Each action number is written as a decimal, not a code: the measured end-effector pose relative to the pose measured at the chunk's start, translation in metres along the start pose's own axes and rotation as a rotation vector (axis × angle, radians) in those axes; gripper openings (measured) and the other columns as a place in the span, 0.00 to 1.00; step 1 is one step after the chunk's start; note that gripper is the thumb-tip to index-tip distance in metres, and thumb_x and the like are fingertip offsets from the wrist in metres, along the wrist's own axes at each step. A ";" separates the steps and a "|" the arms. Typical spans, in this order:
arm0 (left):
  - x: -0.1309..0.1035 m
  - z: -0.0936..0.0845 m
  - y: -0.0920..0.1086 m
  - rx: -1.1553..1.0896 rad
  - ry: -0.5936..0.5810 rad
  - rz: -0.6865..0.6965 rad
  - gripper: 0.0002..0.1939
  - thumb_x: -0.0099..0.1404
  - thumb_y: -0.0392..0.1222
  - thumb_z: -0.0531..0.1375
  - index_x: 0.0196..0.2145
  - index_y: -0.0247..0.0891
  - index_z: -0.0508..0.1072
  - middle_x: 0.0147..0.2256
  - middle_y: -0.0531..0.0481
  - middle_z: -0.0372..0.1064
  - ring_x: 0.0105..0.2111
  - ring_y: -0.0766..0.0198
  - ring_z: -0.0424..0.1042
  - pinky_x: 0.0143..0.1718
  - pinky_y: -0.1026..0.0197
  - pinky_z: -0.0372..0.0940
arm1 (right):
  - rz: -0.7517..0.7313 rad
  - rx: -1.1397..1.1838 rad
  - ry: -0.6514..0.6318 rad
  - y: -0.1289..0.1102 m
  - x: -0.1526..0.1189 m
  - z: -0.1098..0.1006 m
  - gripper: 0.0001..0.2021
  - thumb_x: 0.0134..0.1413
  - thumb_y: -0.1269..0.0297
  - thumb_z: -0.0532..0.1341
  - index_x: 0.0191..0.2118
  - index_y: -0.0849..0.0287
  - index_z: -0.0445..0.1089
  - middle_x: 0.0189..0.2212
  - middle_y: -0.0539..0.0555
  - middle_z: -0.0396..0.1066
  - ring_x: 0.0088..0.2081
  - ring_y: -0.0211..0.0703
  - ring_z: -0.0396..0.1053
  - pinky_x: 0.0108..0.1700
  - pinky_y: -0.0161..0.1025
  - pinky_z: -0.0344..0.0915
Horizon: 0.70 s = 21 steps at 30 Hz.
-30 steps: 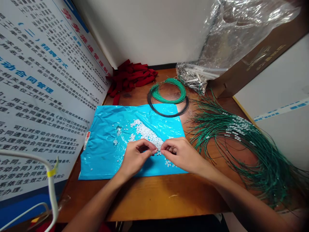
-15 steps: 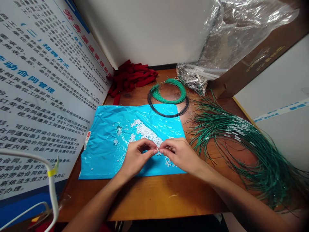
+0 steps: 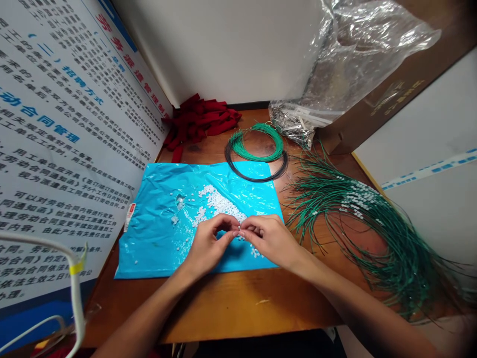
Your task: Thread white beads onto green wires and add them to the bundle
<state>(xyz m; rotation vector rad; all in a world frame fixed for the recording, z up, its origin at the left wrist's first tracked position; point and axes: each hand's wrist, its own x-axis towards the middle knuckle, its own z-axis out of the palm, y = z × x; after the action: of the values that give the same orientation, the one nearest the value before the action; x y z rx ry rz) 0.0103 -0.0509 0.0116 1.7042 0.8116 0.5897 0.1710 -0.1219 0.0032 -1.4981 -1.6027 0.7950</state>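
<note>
Over the blue plastic bag (image 3: 149,199), my left hand (image 3: 212,243) and my right hand (image 3: 272,238) meet fingertip to fingertip. Between them shows a tiny white bead-like piece (image 3: 239,227). Thumb and forefinger of each hand are pinched at it; the fingers hide most of it, and I cannot tell whether a thin wire is held too. Just beyond the hands, a pile of small white bead-like pieces (image 3: 218,201) spreads over the bag. A few more lie scattered beside my right hand.
Right of the bag lies a long bundle of green wires (image 3: 391,238) with white pieces on it. Behind are coiled green and black wires (image 3: 261,158), red fabric strips (image 3: 204,119), a clear bag of metal parts (image 3: 294,122) and a cardboard box (image 3: 357,119). A white cable (image 3: 76,298) stands front left.
The view has shifted slightly, so everything sits a little further left. Both hands keep the same pinched pose, their fingertips still together over the bag.
</note>
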 end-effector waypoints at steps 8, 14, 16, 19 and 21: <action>0.007 -0.012 -0.001 -0.003 0.034 0.014 0.02 0.60 0.36 0.60 0.32 0.36 0.72 0.32 0.49 0.71 0.34 0.63 0.70 0.37 0.63 0.64 | -0.052 -0.183 -0.053 0.005 0.003 -0.011 0.04 0.51 0.72 0.59 0.29 0.61 0.70 0.23 0.49 0.70 0.25 0.34 0.64 0.29 0.31 0.58; 0.024 -0.052 -0.004 -0.100 0.282 -0.002 0.08 0.54 0.36 0.65 0.32 0.37 0.70 0.31 0.51 0.68 0.29 0.66 0.67 0.31 0.65 0.63 | -0.124 -0.298 -0.181 0.017 0.008 -0.061 0.05 0.48 0.74 0.59 0.27 0.61 0.71 0.25 0.50 0.71 0.28 0.35 0.66 0.34 0.33 0.59; 0.027 -0.064 -0.005 -0.126 0.335 0.002 0.09 0.53 0.36 0.65 0.32 0.36 0.70 0.30 0.51 0.67 0.28 0.66 0.66 0.30 0.64 0.63 | -0.099 -0.298 -0.227 0.022 0.008 -0.078 0.05 0.48 0.74 0.58 0.28 0.61 0.71 0.26 0.50 0.72 0.29 0.36 0.66 0.34 0.33 0.59; 0.028 -0.074 -0.008 -0.142 0.385 -0.012 0.09 0.52 0.36 0.66 0.31 0.37 0.70 0.30 0.52 0.68 0.27 0.66 0.66 0.29 0.64 0.63 | -0.032 -0.280 -0.281 0.030 0.007 -0.095 0.05 0.48 0.74 0.58 0.28 0.62 0.71 0.26 0.51 0.72 0.28 0.37 0.66 0.32 0.33 0.60; 0.029 -0.079 -0.009 -0.152 0.410 -0.018 0.09 0.51 0.36 0.66 0.31 0.38 0.71 0.29 0.52 0.68 0.27 0.67 0.66 0.29 0.64 0.63 | 0.009 -0.260 -0.301 0.032 0.006 -0.100 0.05 0.48 0.74 0.58 0.28 0.63 0.71 0.25 0.51 0.72 0.28 0.37 0.67 0.31 0.33 0.60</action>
<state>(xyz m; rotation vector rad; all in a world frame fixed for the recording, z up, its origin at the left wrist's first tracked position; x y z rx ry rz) -0.0312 0.0214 0.0235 1.4549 1.0392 0.9827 0.2742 -0.1190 0.0260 -1.6246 -1.9861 0.8753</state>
